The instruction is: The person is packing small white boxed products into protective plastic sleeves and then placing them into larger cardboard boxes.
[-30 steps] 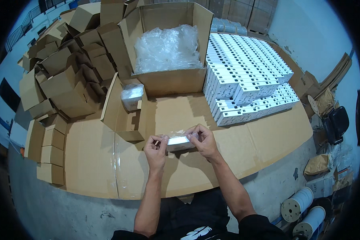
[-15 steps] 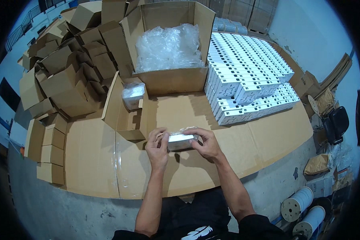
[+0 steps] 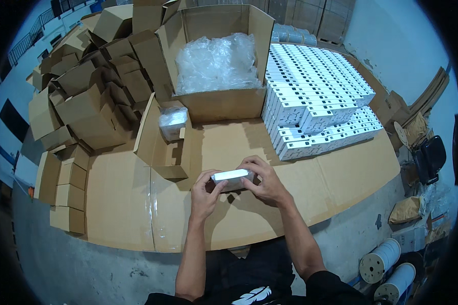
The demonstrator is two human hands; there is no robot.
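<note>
Since a second ago the hands have pulled closer together; back then they held the ends of a clear-wrapped piece stretched between them, now both are wrapped around it. The fingers (image 3: 215,179) of the left hand (image 3: 204,195) curl over the near-left end of the small white rectangular box in clear plastic wrap (image 3: 232,177), thumb tucked underneath, and the right hand (image 3: 266,182) cups it from the far-right side, fingers bent over the top edge. So both are gripping, not loose. The box hangs just above the flat brown cardboard sheet covering the worktable (image 3: 336,173), about mid-front, not touching it as far as I can tell.

Just to the left sits a small open brown carton (image 3: 164,152) with another plastic-wrapped piece (image 3: 172,122) in it. Behind that is the big open cardboard box full of crumpled clear plastic bags (image 3: 216,63), and to the right the stacked rows of small white printed boxes (image 3: 315,96).

What could go wrong, I reckon: that wrap looks slick, so a thumb slipping could let the box squirt out and drop onto the sheet. A careless right elbow could also nudge the near edge of the white stack, which looks a bit stepped already.
</note>
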